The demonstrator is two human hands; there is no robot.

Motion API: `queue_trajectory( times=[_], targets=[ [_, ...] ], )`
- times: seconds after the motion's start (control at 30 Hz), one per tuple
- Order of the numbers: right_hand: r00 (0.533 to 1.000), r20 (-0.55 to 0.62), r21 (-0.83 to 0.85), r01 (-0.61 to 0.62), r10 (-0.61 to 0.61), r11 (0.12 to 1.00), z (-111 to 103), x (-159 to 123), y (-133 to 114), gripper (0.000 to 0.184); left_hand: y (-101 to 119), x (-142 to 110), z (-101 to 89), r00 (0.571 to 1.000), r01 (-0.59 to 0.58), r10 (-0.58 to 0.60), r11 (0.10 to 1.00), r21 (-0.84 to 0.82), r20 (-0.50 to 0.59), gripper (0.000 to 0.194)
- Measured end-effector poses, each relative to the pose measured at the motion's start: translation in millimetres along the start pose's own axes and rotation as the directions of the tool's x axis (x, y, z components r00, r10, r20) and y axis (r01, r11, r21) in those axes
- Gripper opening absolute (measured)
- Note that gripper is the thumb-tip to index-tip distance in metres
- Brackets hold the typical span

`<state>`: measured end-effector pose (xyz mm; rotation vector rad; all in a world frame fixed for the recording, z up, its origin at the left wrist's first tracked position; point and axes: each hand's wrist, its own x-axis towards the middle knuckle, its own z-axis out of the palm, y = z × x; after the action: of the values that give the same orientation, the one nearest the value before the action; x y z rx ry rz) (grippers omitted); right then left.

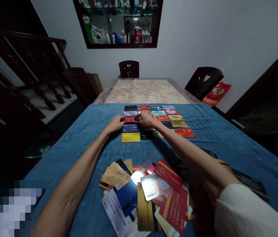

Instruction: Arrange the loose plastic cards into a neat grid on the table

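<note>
Many loose cards (142,200): fanned over one another at the bottom centre of the frame, red, gold, blue and pale. Glossy and loosely heaped, they would likely slide if my arm brushed them.
Pale sleeve (240,204): on my right arm at the lower right, close to some dark cards (248,181). A low sweep of that arm could drag them along.
Blue cloth (80,131): under all the cards, wrinkled at the right. Leaning on it could ruck it and skew the rows.
Yellow card (130,137): near left corner of the laid-out rows, mid-frame, with a black VIP card (149,135) just right of it.
Blue card (131,127): next one up in that left column.
Red card (129,119): at the centre of the frame between my hands, above the blue card and below a lavender card (130,113). Too hard a push could make it ride over either neighbour.
Left hand (116,123): fingers bent at the red card's left end; whether I pinch or only press, I cannot tell.
Right hand (146,119): fingertips at its right end, grip equally unclear. My palm hides cards underneath and might nudge them unseen.
Patterned table top (141,90): beyond the cloth, upper centre.
Dark chair (129,70): behind that, top centre.
</note>
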<state>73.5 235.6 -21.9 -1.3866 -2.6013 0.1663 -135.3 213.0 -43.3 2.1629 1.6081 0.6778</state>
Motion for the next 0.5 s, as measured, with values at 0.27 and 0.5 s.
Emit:
queue_trajectory(
  times=[0.27,0.5],
  targets=[
    [1.000,0.014,-0.020,-0.019,0.019,1.000,-0.9,2.2,1.7,0.031,6.9,-2.4,-1.1,1.000,-0.016,0.015,0.987,0.162,0.007,0.032],
    [0.999,0.021,-0.062,-0.038,0.039,0.997,-5.8,-0.8,0.9,0.029,10.0,-4.8,-1.9,1.000,-0.011,0.015,0.981,0.194,-0.020,0.034]
  ],
)
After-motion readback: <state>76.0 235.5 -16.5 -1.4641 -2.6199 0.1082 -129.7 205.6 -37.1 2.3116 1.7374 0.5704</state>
